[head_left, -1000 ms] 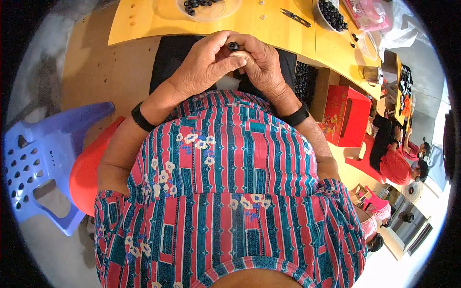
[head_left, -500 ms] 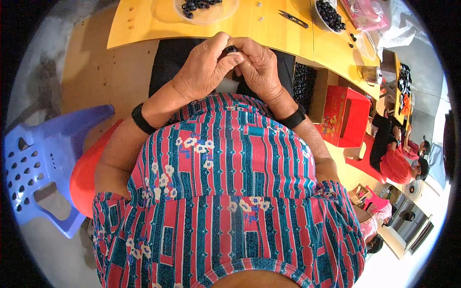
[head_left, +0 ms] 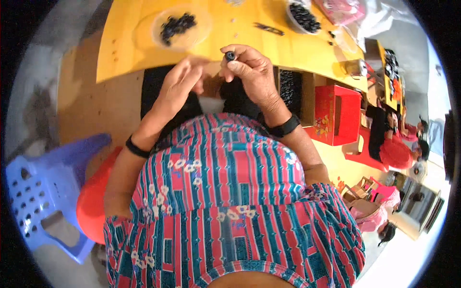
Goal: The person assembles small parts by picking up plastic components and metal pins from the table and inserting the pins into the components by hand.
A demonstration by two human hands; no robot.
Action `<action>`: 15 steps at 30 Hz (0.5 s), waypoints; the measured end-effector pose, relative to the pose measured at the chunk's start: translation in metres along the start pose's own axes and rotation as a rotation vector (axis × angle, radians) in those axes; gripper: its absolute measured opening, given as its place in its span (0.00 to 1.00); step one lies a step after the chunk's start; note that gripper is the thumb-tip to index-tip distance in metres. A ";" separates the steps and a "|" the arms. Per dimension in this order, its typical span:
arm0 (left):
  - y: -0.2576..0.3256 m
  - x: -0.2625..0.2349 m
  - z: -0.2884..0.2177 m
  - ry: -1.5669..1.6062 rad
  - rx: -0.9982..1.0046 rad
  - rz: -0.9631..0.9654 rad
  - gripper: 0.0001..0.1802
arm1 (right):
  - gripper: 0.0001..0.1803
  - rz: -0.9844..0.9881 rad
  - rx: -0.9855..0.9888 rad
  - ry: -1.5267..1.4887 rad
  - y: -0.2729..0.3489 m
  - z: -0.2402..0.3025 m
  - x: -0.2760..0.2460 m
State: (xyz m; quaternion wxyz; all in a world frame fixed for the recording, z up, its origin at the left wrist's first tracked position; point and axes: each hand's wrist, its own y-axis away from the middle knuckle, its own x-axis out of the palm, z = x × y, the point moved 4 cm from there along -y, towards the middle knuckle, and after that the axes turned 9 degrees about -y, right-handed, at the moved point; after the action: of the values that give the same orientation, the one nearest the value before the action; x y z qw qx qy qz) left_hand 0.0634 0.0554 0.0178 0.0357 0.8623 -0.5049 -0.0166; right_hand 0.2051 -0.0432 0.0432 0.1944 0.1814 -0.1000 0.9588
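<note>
My right hand (head_left: pixel 253 72) pinches a small black ring-like part (head_left: pixel 230 56) between thumb and fingers, its round hole facing up, just off the near edge of the yellow table (head_left: pixel 230 36). To its left, apart from it, is my left hand (head_left: pixel 177 86); its fingers are smeared by motion, so whether they hold anything does not show. Beyond the left hand, a clear round plastic dish (head_left: pixel 200 39) on the table carries several similar black pieces (head_left: pixel 178 25). A pair of dark thread snips (head_left: pixel 269 29) lies farther right.
A white bowl (head_left: pixel 291 22) heaped with black pieces stands at the far right, near pink packaging (head_left: pixel 342 10). Below the table sit a box of black pieces (head_left: pixel 289 89) and a red carton (head_left: pixel 336 115). A blue plastic chair (head_left: pixel 53 177) is at left; other people (head_left: pixel 396 151) sit at right.
My hands, together on the black part before, have come apart: the left has swung left and lower, while the right keeps the part. The table view has shifted, showing more of the dish.
</note>
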 end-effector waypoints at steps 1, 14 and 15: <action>0.000 -0.009 0.023 -0.064 0.025 0.022 0.18 | 0.13 -0.055 -0.006 -0.021 -0.005 0.001 -0.006; 0.014 -0.025 0.035 -0.420 0.125 -0.055 0.06 | 0.15 -0.610 -0.232 1.084 -0.092 0.098 -0.188; 0.013 -0.026 0.033 -0.413 0.103 -0.033 0.06 | 0.15 -0.686 -0.159 1.139 -0.100 0.098 -0.201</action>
State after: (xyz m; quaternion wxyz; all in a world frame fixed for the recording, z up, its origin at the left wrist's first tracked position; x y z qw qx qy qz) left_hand 0.0373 0.0704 -0.0139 -0.1129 0.8493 -0.4875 -0.1680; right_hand 0.4484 -0.0459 0.0669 0.5233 -0.3466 0.0112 0.7784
